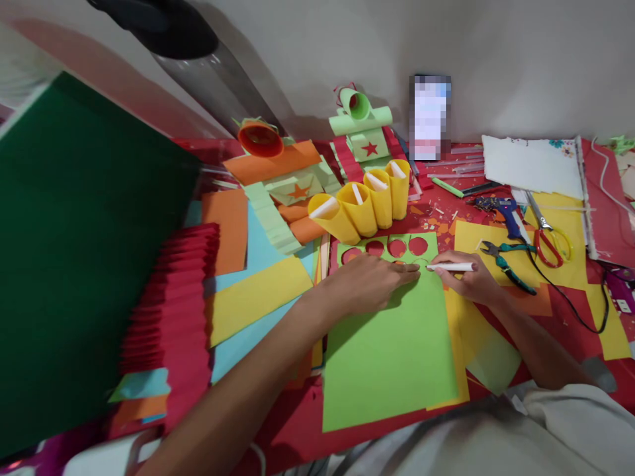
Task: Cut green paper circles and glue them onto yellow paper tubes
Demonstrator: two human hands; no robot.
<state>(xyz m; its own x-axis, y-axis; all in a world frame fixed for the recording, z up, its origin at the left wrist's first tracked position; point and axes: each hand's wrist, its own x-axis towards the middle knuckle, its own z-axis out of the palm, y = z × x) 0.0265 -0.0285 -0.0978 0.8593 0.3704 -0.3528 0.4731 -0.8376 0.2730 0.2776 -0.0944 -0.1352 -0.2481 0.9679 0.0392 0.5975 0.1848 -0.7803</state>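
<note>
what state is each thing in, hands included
green sheet, flat, round holes cut near far edge
left hand, resting on green sheet
right hand, gripping white pen
white pen, tip at green sheet
yellow tubes, open ends up, white pieces inside
phone, upright, screen lit
pliers, lying with handles spread
scissors, lying down, blade opening unclear
glue gun, lying on its side
red paper, pleated

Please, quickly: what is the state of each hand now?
Left hand: open, resting on the green paper.
Right hand: closed, holding a white pen.
</note>
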